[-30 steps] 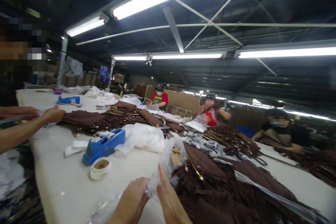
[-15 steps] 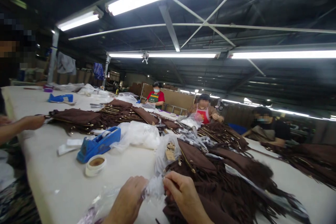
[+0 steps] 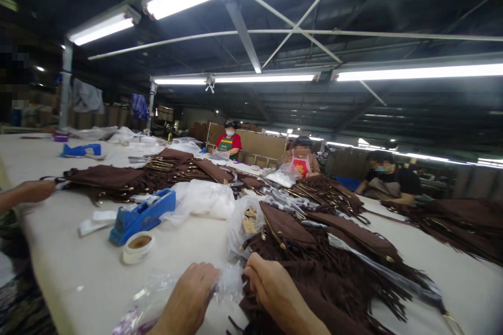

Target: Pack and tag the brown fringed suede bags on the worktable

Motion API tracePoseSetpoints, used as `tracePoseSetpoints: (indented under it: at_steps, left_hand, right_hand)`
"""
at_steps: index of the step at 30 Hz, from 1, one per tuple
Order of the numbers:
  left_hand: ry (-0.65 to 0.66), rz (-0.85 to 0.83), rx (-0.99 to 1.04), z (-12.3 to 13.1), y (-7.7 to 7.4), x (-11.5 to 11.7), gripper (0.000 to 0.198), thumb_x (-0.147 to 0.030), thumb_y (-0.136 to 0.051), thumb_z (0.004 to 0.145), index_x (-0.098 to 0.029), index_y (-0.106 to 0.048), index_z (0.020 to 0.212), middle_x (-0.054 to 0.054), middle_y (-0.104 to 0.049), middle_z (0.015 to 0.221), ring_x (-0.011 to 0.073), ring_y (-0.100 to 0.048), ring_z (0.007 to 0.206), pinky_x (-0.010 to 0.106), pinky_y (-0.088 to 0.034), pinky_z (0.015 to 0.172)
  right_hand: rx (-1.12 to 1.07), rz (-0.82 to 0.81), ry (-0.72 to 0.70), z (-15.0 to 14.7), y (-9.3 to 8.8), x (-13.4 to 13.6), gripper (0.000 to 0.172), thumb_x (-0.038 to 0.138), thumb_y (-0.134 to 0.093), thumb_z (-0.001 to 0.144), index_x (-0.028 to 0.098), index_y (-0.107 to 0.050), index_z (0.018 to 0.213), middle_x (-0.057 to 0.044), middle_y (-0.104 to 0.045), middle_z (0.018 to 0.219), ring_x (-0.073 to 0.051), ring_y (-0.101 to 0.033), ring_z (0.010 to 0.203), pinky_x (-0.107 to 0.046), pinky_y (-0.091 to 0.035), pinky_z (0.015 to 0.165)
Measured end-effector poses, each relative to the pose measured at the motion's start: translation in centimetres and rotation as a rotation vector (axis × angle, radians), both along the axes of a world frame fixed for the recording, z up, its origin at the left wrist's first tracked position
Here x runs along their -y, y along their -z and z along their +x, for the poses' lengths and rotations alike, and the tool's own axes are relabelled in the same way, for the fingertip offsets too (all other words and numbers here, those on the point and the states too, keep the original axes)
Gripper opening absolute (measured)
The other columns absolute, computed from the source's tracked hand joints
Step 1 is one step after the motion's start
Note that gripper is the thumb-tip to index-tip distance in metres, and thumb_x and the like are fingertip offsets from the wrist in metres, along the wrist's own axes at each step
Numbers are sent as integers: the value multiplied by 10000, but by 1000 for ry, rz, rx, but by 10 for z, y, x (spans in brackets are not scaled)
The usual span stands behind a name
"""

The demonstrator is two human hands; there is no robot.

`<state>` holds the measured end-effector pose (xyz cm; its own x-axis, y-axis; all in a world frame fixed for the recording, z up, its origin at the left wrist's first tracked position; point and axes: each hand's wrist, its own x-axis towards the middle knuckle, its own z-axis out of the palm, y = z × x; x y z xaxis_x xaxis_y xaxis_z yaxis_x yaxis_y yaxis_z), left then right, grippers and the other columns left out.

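At the near edge of the table, my left hand (image 3: 192, 293) is closed, its fingers curled round a crumpled clear plastic bag (image 3: 230, 281). Part of the plastic, with purple showing in it, spreads out below and left of that hand. My right hand (image 3: 275, 290) is closed in a pinch at the right side of the same plastic; its fingertips are partly hidden. Beside and under my right wrist lie dark brown fringed bags (image 3: 314, 267) with gold zips. Just beyond my hands stands a clear bag of brown tags (image 3: 249, 220).
A blue tape dispenser (image 3: 143, 214) and a tape roll (image 3: 138, 247) lie on the white table (image 3: 90, 282). White plastic bags (image 3: 206, 199) sit behind them. More brown bags (image 3: 106, 178) are piled beyond. A co-worker's hand (image 3: 39, 191) is at left; several co-workers are across the table.
The view has shifted slightly, so the table's contents appear a little further left. My hands stay at the plastic, with the right hand slightly higher. The co-worker's arm at left has drawn back.
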<state>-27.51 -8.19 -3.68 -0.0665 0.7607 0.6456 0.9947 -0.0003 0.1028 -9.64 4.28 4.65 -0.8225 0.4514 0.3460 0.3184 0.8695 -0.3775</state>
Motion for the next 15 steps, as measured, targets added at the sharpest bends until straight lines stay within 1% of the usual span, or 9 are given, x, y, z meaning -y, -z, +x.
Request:
tracePoseSetpoints:
  at_steps: [2, 4, 5, 7, 9, 10, 12, 14, 15]
  left_hand:
    - [-73, -80, -12, -8, -3, 2, 313, -47, -391, 846, -208, -633, 962, 68, -684, 898, 242, -605, 828, 371, -461, 788]
    - [-156, -180, -22, -23, -8, 5, 339, -26, -372, 842, -199, -639, 961, 81, -688, 938, 253, -608, 862, 388, -447, 821]
    - [-196, -224, -21, -31, -10, 6, 358, -14, -357, 841, -194, -638, 971, 87, -691, 963, 254, -610, 884, 393, -439, 843]
    - [-270, -305, -7, -48, -11, 9, 370, -14, -335, 845, -189, -638, 968, 91, -697, 979, 253, -615, 904, 399, -431, 869]
    - [-336, -344, 5, -57, -8, 9, 319, -68, -395, 831, -181, -638, 1004, 106, -699, 1039, 272, -612, 973, 420, -427, 907]
    - [-358, -325, -5, -56, -7, 7, 328, -107, -453, 799, -174, -631, 1066, 126, -685, 1120, 296, -594, 1054, 453, -412, 951]
    - [-320, -194, -71, -40, -8, 2, 571, -147, -544, 694, -163, -549, 1264, 170, -556, 1368, 353, -472, 1264, 529, -323, 1063]
    - [-169, -16, -139, -7, -16, -6, 813, -147, -564, 644, -176, -383, 1437, 164, -345, 1545, 372, -311, 1396, 563, -222, 1132]
    - [-66, 35, -152, 14, -22, -10, 862, -144, -561, 656, -196, -314, 1480, 145, -284, 1578, 366, -279, 1416, 554, -220, 1141]
  right_hand:
    - [73, 180, 103, 15, -2, -13, 214, 200, -399, 926, 232, -473, 728, -22, -670, 643, -193, -651, 609, -253, -323, 542]
    - [84, 237, 207, 40, -1, -31, 218, 225, -390, 926, 236, -482, 729, -29, -669, 637, -208, -651, 604, -265, -317, 541]
    - [60, 196, 246, 54, 0, -41, 239, 255, -374, 932, 239, -479, 718, -23, -654, 612, -205, -640, 580, -267, -326, 539]
    - [-26, 10, 276, 84, 6, -56, 331, 342, -315, 958, 243, -463, 679, 1, -609, 564, -183, -610, 524, -265, -373, 549]
    - [-117, -189, 292, 111, 16, -64, 407, 439, -277, 964, 245, -455, 655, 20, -578, 552, -158, -585, 485, -261, -415, 557]
    - [-160, -264, 313, 123, 21, -64, 428, 487, -280, 956, 245, -454, 649, 28, -561, 544, -150, -572, 469, -258, -423, 549]
    - [-237, -364, 358, 141, 31, -56, 451, 571, -315, 930, 244, -453, 650, 42, -533, 532, -139, -547, 445, -250, -415, 515]
    - [-292, -446, 372, 155, 37, -40, 480, 640, -344, 907, 242, -456, 664, 49, -519, 536, -127, -517, 424, -241, -386, 474]
    - [-302, -479, 364, 161, 39, -30, 498, 665, -349, 902, 239, -464, 673, 48, -521, 548, -121, -505, 423, -237, -373, 462]
